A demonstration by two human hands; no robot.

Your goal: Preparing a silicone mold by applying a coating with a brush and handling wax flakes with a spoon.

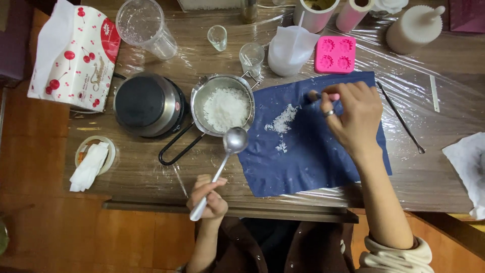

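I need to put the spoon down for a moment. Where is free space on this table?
Bare wood lies right of the blue cloth, between the thin metal rod and white paper. The front edge below the small metal pot is free too. The back row by the pink silicone mould is crowded.

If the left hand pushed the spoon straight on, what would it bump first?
Probably the metal pan of white flakes: the left hand aims its spoon at the pan's near rim.

Spoon (222,161) in left hand (208,198) fingers — bowl just left of cloth (313,156), before pot (225,105). Flakes (283,121) on cloth, left of right hand (353,115) fingers; mould (335,54) behind them.
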